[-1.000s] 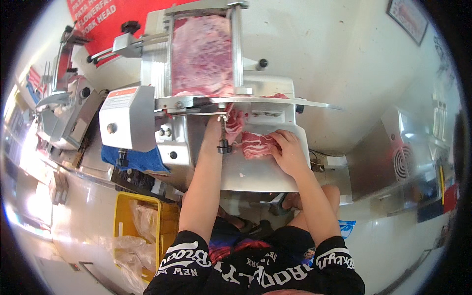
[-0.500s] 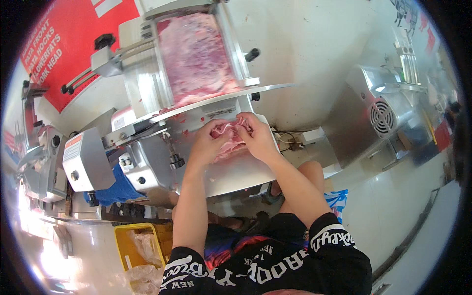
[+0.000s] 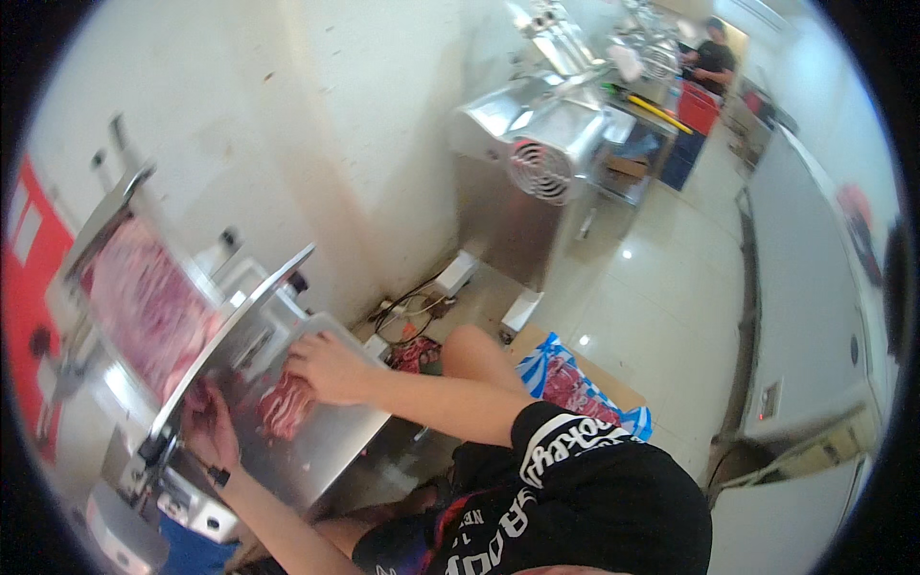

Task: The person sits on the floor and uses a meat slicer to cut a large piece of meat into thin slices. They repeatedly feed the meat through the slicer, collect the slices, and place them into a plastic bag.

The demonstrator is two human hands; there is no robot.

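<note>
The work in hand looks like gathering sliced meat (image 3: pixel 282 414) on the slicer's tray (image 3: pixel 331 448); the next move probably calls for adding to this small pile. The left hand (image 3: pixel 211 436) cups by the blade (image 3: pixel 228 337), fingers partly open, hold unclear; the right hand (image 3: pixel 324 368) bends narrowed fingers onto the pile's edge, whether gripping cannot be told

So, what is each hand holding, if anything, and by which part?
The right hand touches the upper edge of the sliced meat; whether it grips cannot be told. What the left hand holds beside the blade is unclear.
</note>
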